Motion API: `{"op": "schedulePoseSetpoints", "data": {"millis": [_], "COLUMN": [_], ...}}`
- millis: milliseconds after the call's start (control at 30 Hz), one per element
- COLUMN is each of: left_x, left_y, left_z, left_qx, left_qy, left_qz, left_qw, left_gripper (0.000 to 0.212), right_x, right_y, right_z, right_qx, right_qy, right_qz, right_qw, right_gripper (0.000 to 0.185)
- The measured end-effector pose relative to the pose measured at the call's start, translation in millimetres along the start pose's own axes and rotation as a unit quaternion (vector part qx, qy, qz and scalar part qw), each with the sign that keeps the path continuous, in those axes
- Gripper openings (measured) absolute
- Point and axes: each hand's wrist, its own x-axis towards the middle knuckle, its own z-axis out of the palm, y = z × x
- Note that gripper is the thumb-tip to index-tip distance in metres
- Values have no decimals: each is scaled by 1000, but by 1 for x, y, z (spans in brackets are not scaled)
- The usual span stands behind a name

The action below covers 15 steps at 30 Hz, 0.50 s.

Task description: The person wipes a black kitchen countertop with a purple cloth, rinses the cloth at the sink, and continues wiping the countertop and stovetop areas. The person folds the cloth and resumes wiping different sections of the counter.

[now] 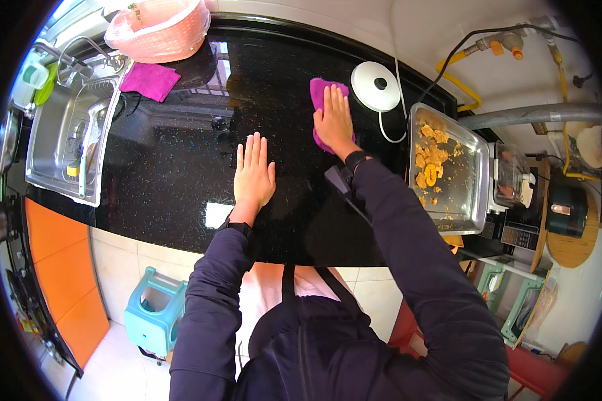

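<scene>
My left hand [254, 173] lies palm down and flat on the glossy black countertop [170, 165], its fingers together, with nothing held. Pressed flat on a purple cloth [317, 91] is my right hand [335, 120], to the right and farther back; the cloth shows around the fingers and under the palm. A second purple cloth [151, 81] lies folded beside the sink, below a pink basket wrapped in clear plastic [165, 37]. Just right of my right hand sits a round white appliance with a black knob [375, 86], its white cord trailing along the counter.
A steel tray [461, 200] with fried food pieces [429, 155] stands at the right. At the left is a steel sink [55, 150] with a faucet [78, 62] and a rack. A black cable and yellow gas pipe [469, 95] run along the back wall. A blue stool [153, 321] stands below.
</scene>
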Motion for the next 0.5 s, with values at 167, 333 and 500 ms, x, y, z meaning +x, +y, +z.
{"op": "schedulePoseSetpoints", "data": {"millis": [167,333,500], "left_x": [1,2,2], "left_y": [2,2,1], "left_z": [-3,-2,2], "left_qx": [9,-4,2], "left_qy": [-7,3,8], "left_qz": [-9,-6,6], "left_qw": [1000,1000,1000], "left_gripper": [61,61,60], "right_x": [57,105,121], "right_y": [23,37,44], "right_z": [29,55,63], "right_qx": [-37,-109,-83], "right_qy": [66,143,133], "right_qz": [38,75,123], "right_qw": [996,981,980], "right_gripper": [61,63,64]}}
